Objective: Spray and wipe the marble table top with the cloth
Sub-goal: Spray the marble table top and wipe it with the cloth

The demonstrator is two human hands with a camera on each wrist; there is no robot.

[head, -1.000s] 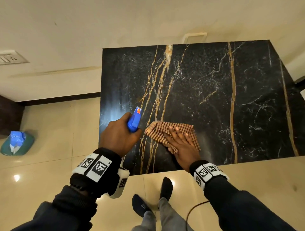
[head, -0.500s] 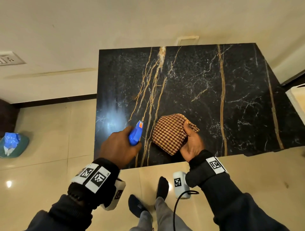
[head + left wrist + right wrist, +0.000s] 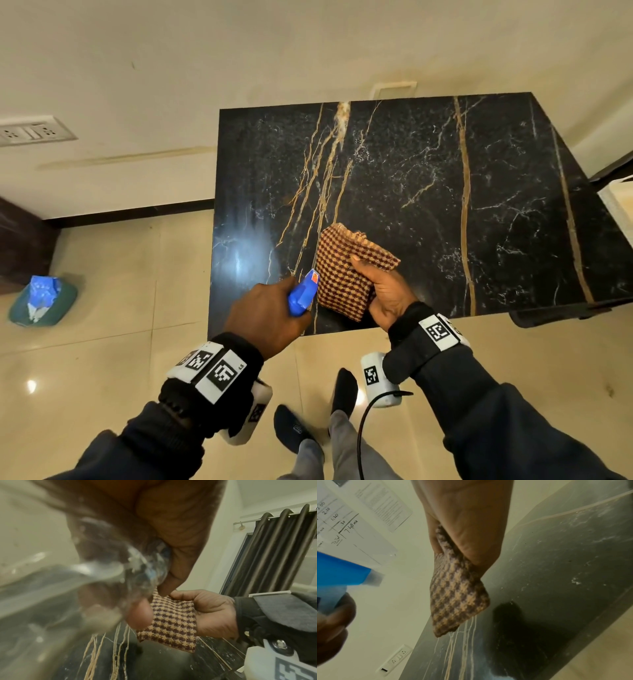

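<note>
Checked brown-and-cream cloth (image 3: pixel 342 274), folded, is being held lifted off the slab, lower centre of the head view; right wrist view shows it hanging clear, only its low corner near the stone. Right hand (image 3: pixel 387 291) is gripping it, palm turned up, thumb pinching the top edge, fingers curled under. Blue spray bottle (image 3: pixel 303 291) is sitting just left of the cloth, nozzle almost touching it and aiming at the weave; left hand (image 3: pixel 265 315) is wrapped round the clear body, grip closed. Trigger finger pos. cannot be told, left wrist view too blurred.

Black marble table top (image 3: pixel 428 192) w/ gold veins is filling centre-right of frame; a glossy patch lower left may be wet or only glare, cannot tell.

Step in hand (judgement): wetting the cloth, or re-spraying near it, before the next wipe pass. To do well:
- keep nozzle close but off the fabric, so mist lands on cloth/slab, not floor
- keep cloth folded flat for even pad contact
- lay the damp face down, press w/ flat fingers
- work overlapping strokes from near edge toward far right, which looks unwiped.

Outward: green bin w/ blue bag (image 3: pixel 42 299) on tile floor at left edge; wall socket plate (image 3: pixel 34 132) upper left.
</note>
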